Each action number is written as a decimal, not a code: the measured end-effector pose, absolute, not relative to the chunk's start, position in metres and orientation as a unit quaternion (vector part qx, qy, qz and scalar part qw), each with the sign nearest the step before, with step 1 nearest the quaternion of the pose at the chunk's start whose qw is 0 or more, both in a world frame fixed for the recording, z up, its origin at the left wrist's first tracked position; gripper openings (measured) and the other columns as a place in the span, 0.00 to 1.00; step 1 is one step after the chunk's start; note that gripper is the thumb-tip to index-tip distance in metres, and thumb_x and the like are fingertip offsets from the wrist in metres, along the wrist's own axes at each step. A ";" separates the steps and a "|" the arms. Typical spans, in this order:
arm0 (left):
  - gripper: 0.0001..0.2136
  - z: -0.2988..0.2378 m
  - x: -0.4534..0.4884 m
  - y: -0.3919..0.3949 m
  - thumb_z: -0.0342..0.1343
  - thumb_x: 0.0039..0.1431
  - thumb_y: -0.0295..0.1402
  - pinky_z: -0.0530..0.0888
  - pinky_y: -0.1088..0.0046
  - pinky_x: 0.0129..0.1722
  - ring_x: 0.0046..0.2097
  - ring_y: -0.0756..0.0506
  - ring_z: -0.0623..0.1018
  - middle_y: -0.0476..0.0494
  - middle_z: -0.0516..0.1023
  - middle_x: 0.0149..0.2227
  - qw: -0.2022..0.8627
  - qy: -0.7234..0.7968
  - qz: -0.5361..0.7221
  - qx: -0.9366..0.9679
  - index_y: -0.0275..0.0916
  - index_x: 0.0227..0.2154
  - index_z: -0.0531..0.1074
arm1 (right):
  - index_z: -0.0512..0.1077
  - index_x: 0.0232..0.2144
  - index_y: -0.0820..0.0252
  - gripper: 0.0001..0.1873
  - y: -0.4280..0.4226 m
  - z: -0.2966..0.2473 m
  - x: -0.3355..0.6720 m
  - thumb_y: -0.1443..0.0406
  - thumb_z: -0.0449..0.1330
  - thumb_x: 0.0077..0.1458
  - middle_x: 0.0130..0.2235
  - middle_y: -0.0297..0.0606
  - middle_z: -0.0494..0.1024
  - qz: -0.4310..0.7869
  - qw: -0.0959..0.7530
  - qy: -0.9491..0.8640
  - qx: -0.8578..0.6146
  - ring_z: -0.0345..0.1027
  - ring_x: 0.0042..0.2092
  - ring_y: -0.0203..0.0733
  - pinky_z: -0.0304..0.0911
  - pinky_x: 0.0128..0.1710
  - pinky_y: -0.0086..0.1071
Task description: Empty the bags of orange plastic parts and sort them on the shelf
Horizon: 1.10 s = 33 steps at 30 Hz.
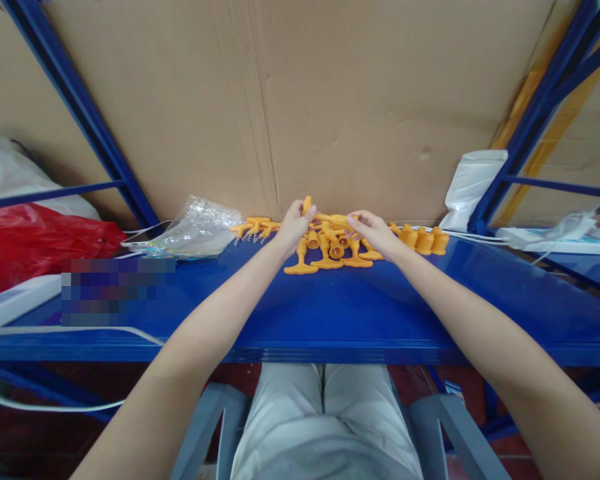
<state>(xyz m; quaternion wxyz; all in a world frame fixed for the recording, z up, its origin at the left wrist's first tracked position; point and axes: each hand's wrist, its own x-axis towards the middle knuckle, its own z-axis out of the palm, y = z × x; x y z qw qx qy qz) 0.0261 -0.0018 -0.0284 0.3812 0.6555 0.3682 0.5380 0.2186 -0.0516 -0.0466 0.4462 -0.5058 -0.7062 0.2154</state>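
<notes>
Above the far part of the blue table, my left hand [295, 223] is closed around the T-shaped handle of an orange corkscrew [333, 218]. My right hand [373, 230] pinches the other end of that corkscrew, which lies level between the two hands. Below them is a pile of orange corkscrews [325, 253], several with their T-handles toward me. To the left lie T-handles with bare metal spirals [257, 229]. Several orange sleeves [424, 240] stand upright at the right.
A clear plastic bag [200, 230] lies left of the handles. Red plastic [45, 243] and a white box [20, 303] are at far left. A white packet [473, 187] leans by the right blue post. Cardboard [355, 100] rises behind the blue table [340, 313].
</notes>
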 end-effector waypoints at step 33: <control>0.03 -0.061 0.022 0.000 0.56 0.63 0.29 0.74 0.73 0.39 0.37 0.47 0.80 0.46 0.78 0.33 0.251 0.294 0.478 0.788 0.38 0.33 0.68 | 0.71 0.47 0.61 0.14 -0.062 -0.039 0.240 0.65 0.52 0.61 0.49 0.53 0.78 -0.212 0.203 -0.783 -0.549 0.70 0.53 0.57 0.58 0.49 0.43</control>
